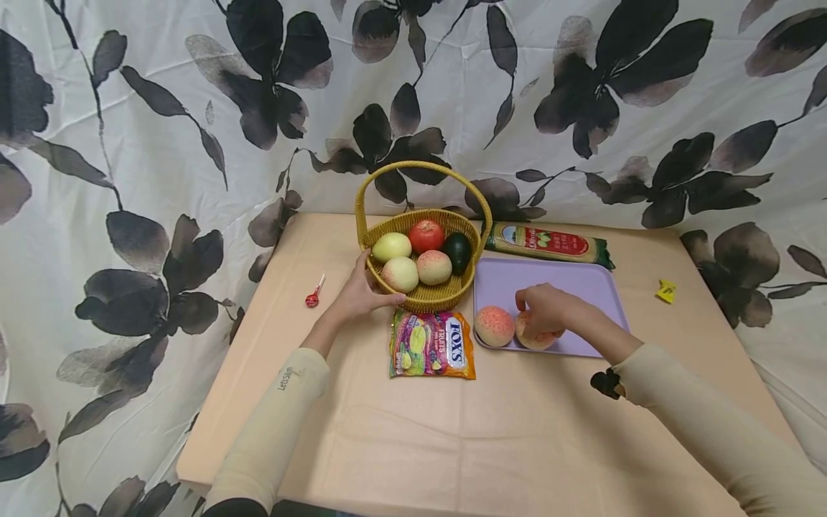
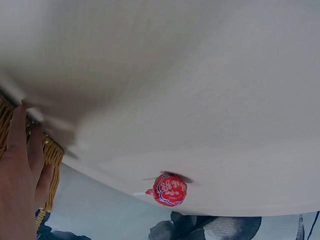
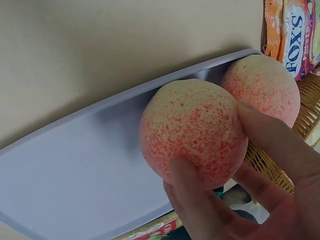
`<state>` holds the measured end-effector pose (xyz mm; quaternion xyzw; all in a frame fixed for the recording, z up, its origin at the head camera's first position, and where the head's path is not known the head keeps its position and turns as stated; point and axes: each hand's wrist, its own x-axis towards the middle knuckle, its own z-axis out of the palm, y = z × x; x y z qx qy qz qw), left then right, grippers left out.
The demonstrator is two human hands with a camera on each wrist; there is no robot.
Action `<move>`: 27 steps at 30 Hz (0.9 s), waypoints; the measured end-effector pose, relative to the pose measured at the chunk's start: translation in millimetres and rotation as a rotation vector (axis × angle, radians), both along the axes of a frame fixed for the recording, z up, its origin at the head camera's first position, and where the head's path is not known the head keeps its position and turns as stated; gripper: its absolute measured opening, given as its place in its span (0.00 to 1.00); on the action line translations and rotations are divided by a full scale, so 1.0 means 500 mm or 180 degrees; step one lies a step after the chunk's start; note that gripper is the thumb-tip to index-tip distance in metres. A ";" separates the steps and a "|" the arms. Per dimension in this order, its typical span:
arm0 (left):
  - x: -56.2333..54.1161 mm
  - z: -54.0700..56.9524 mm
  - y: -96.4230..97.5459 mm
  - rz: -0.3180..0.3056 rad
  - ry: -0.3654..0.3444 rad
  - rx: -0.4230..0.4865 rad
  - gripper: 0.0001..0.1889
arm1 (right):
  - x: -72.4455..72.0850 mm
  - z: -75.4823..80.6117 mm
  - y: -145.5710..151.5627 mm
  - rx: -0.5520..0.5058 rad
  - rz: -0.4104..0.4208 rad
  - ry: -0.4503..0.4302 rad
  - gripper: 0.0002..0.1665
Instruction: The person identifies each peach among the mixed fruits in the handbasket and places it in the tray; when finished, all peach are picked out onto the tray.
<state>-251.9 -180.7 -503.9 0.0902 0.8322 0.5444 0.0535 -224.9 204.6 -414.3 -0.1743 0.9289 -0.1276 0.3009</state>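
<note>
My right hand [image 1: 548,309] holds a peach [image 3: 195,132] between thumb and fingers at the front of the lilac tray [image 1: 581,283]. Beside it in the tray lies a second peach [image 1: 494,326]. At the left side of a wicker basket [image 1: 431,300], my left hand [image 1: 359,291] rests with fairly straight fingers along the outer wall and its thumb by the front. In the basket are a yellow-green fruit [image 1: 391,247], a red fruit [image 1: 426,235], a dark green avocado-like fruit [image 1: 457,253] and two pale peach-like fruits, one left [image 1: 400,274], one right [image 1: 434,267].
A FOX'S candy bag [image 1: 431,345] lies in front of the basket. The red lollipop [image 1: 313,298] is to its left. Behind the tray lies a long Olivoilà pack [image 1: 549,243]; a small yellow item [image 1: 665,291] sits far right. The basket's handle [image 1: 420,165] arches high. Floral cloth hangs behind.
</note>
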 end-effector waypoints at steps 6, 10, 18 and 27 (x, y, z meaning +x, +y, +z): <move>0.000 -0.004 0.000 0.0004 -0.0058 -0.0052 0.70 | 0.002 0.008 -0.005 0.0229 0.0040 0.0121 0.31; 0.000 -0.004 0.000 0.0000 -0.0063 -0.0033 0.70 | 0.000 0.022 -0.006 0.0327 0.0085 0.0221 0.33; 0.001 -0.002 -0.002 0.0002 -0.0073 -0.0058 0.71 | -0.017 0.068 -0.046 0.0193 0.0144 0.0564 0.33; 0.006 0.001 0.000 -0.0001 -0.0067 -0.0019 0.70 | -0.053 0.117 -0.178 0.0022 0.0501 0.1059 0.34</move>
